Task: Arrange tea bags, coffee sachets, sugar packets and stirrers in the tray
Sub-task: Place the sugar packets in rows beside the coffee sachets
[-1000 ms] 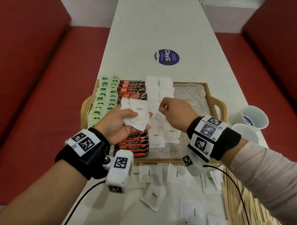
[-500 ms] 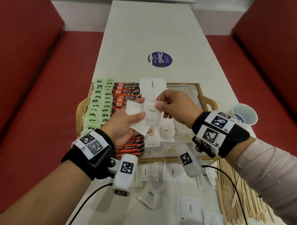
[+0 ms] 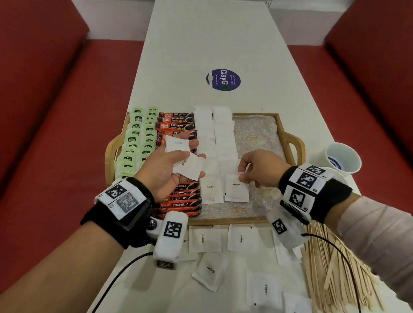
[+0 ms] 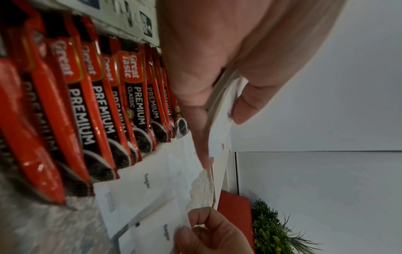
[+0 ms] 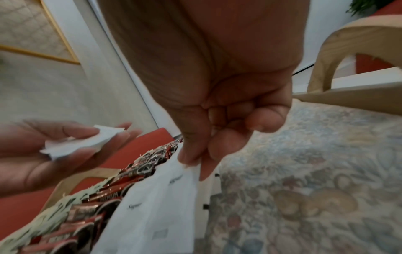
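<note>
The right hand [image 3: 261, 168] pinches the far edge of a white paper sugar packet [image 3: 236, 189] between thumb and forefinger, its other fingers [image 5: 264, 120] curled in. That packet lies flat on the floral liner of the wooden tray with handles [image 3: 293, 142], its long axis running from the tray's near rim toward its far rim, the "Sugar" print reading upright from the near side. It sits at the near end of the right of 2 white columns, just beside another packet [image 3: 210, 189] closing the left column. 0.5 s ago this packet was still up at the left hand, gripped by the right; now it is down on the liner.

The left hand [image 3: 169, 171], palm up above the red-and-black coffee sachets [image 3: 176, 122], holds a small stack of sugar packets [image 3: 188, 166] under its thumb; the top one points diagonally. Pale green tea bags [image 3: 136, 139] fill the tray's left side. More sugar packets [image 3: 242, 238] and wooden stirrers [image 3: 337, 275] lie on the white counter [image 3: 217, 38] beyond the near rim.
</note>
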`<state>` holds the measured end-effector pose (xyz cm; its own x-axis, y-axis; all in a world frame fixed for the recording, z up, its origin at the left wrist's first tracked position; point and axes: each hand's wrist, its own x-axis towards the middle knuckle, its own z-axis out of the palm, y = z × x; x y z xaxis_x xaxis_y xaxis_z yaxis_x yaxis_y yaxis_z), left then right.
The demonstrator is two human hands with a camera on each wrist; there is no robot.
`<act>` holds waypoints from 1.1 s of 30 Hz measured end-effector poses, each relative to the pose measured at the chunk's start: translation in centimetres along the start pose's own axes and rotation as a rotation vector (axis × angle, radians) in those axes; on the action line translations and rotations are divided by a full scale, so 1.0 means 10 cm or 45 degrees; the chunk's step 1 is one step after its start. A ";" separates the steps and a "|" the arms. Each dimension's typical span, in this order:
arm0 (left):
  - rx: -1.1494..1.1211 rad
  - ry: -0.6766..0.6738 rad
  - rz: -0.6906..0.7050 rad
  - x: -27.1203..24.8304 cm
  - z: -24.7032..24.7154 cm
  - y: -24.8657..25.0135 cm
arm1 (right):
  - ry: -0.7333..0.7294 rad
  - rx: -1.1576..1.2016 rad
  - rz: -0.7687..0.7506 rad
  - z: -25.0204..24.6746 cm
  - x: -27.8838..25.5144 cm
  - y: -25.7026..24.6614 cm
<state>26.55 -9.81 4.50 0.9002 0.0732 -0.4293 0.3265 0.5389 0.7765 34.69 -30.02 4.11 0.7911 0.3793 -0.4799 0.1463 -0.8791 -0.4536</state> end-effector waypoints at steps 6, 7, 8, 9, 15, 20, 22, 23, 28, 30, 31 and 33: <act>0.002 0.010 0.000 0.02 0.00 0.00 | 0.026 -0.115 -0.004 0.02 0.02 -0.08; 0.003 0.012 0.000 0.02 0.00 0.00 | 0.033 -0.144 -0.006 0.02 0.02 -0.09; 0.003 0.012 0.000 0.02 0.00 0.00 | 0.039 -0.176 -0.005 0.03 0.03 -0.09; 0.004 0.013 -0.001 0.03 0.00 0.00 | 0.043 -0.207 -0.001 0.03 0.03 -0.10; 0.012 0.008 -0.012 0.03 0.01 0.00 | 0.176 -0.187 0.052 0.00 0.05 -0.06; -0.016 0.000 -0.028 0.04 0.01 0.00 | 0.194 -0.102 0.062 0.00 0.03 -0.08; -0.051 -0.006 -0.051 0.04 0.02 -0.01 | 0.168 -0.118 0.050 0.03 0.03 -0.11; -0.074 -0.011 -0.067 0.03 0.02 -0.01 | 0.158 -0.119 0.052 0.04 0.03 -0.12; -0.108 -0.060 -0.071 0.05 0.00 0.00 | 0.223 -0.105 0.021 0.01 0.02 -0.13; -0.065 -0.069 -0.032 0.06 0.00 0.00 | 0.292 -0.028 -0.092 -0.04 -0.02 -0.19; -0.045 -0.075 -0.011 0.06 0.00 -0.01 | 0.309 0.033 -0.157 -0.05 -0.04 -0.24; 0.004 -0.088 0.027 0.04 0.03 -0.01 | 0.272 0.119 -0.260 -0.06 -0.09 -0.35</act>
<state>26.95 -10.11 4.36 0.9247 0.0262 -0.3799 0.3081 0.5350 0.7867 33.81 -27.42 6.56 0.8594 0.4675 -0.2074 0.2676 -0.7566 -0.5966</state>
